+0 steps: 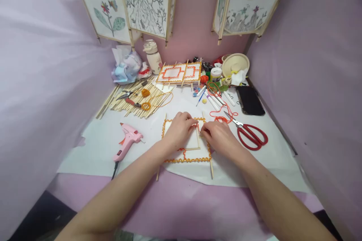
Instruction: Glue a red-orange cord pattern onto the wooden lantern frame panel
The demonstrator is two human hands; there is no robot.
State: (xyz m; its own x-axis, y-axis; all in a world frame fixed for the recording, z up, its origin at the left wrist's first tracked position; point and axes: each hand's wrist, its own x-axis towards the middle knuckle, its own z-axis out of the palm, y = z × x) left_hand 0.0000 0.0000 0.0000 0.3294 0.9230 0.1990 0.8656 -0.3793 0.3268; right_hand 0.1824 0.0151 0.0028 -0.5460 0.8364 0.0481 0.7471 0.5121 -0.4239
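Note:
A small white panel (192, 155) framed with bamboo sticks and edged in yellow wavy trim lies on white paper in front of me. My left hand (178, 128) rests on its upper left part, fingers pressing down. My right hand (219, 136) sits at its right edge and pinches an orange-red cord (219, 116) that runs from the panel's top toward the scissors. Both hands meet near the panel's upper middle, where the cord is laid along the inner stick. The fingertips hide the exact contact point.
Red scissors (250, 134) lie right of my right hand; a pink glue gun (127, 141) lies to the left. Behind are bamboo sticks (135, 99), pliers (128, 98), a finished trimmed panel (179, 72), markers (216, 99), a black phone (250, 100), a bottle (153, 57) and painted lantern panels (147, 2).

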